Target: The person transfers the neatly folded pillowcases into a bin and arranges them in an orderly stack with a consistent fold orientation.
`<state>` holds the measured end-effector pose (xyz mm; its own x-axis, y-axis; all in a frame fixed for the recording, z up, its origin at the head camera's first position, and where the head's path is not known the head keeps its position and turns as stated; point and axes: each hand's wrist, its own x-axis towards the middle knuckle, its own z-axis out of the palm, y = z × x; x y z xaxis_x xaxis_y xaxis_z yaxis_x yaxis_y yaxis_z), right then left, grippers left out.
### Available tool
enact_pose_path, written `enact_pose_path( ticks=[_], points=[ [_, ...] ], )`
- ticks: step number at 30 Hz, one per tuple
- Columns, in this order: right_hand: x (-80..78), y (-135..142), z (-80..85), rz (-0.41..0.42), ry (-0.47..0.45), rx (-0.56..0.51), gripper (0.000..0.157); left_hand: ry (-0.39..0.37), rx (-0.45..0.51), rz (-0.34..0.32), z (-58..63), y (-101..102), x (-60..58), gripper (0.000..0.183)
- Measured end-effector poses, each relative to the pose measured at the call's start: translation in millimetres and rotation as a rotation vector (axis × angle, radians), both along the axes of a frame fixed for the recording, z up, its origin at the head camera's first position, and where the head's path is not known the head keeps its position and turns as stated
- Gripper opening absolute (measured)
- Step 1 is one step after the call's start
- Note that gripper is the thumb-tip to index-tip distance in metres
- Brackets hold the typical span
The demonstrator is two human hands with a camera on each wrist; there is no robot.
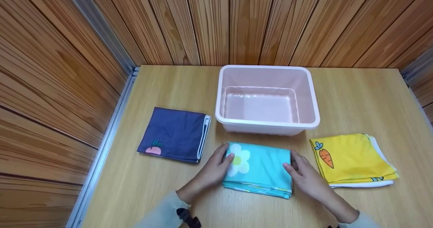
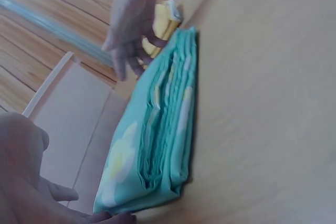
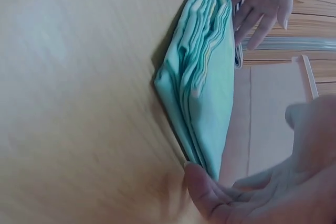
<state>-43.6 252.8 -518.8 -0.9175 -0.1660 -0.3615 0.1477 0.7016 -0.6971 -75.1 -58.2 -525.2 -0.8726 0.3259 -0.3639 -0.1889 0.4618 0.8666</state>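
Observation:
In the head view a folded turquoise cloth (image 1: 262, 163) with a white flower lies on the table, its layered edge toward me. My left hand (image 1: 213, 168) is at its left side, thumb apart from the fingers and overlapping the cloth's edge. On the opposite side my right hand (image 1: 306, 177) is spread the same way, fingers along the right edge. The right wrist view shows the right fingertips (image 3: 198, 179) right at the corner of the turquoise stack (image 3: 210, 87). From the left wrist, the left fingertips (image 2: 118, 217) appear close to the flowered corner.
A pale pink plastic bin (image 1: 267, 124) stands behind the turquoise cloth, with nothing inside. To the left lies a folded navy cloth (image 1: 176, 133) with a radish print; to the right, a folded yellow cloth (image 1: 351, 160) with a carrot. Wood-plank walls (image 1: 209, 25) border the table.

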Motion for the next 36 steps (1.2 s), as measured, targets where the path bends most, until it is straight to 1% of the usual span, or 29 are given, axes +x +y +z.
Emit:
enact_pose_path(
  ticks=[2,5,8,10,12,17,22,26,29,33,36],
  points=[
    [-0.8,0,0.0,-0.037,-0.045,-0.038,0.087,-0.051,0.036,0.038,0.1,2,-0.7,0.063],
    [0.3,-1,-0.2,-0.086,-0.072,-0.085,0.086,-0.121,0.084,0.100,1.0,4,-2.9,0.062],
    [1.8,-4,0.7,-0.124,-0.100,-0.128,0.084,-0.175,0.120,0.157,1.7,5,-4.9,0.060],
    [2.3,-6,1.4,-0.146,-0.118,-0.156,0.083,-0.197,0.139,0.189,2.2,6,-5.6,0.059],
    [1.6,-7,1.9,-0.166,-0.140,-0.181,0.082,-0.211,0.167,0.214,2.3,5,-5.7,0.058],
    [-2.2,-7,1.7,-0.221,-0.192,-0.271,0.081,-0.222,0.288,0.270,2.1,6,-7.0,0.055],
    [-4.3,-5,1.8,-0.287,-0.252,-0.338,0.081,-0.260,0.369,0.330,-1.6,5,-9.9,0.051],
    [-3.8,-4,0.3,-0.318,-0.247,-0.389,0.078,-0.273,0.419,0.368,-5.5,4,-11.2,0.048],
    [-3.7,-3,-1.8,-0.330,-0.238,-0.413,0.077,-0.294,0.438,0.396,-6.9,4,-12.1,0.050],
    [-4.6,-2,-4.0,-0.349,-0.267,-0.449,0.078,-0.312,0.487,0.419,-8.9,5,-12.5,0.056],
    [-5.3,-1,-5.2,-0.362,-0.292,-0.482,0.077,-0.317,0.524,0.417,-10.8,6,-12.1,0.058]
  ],
)
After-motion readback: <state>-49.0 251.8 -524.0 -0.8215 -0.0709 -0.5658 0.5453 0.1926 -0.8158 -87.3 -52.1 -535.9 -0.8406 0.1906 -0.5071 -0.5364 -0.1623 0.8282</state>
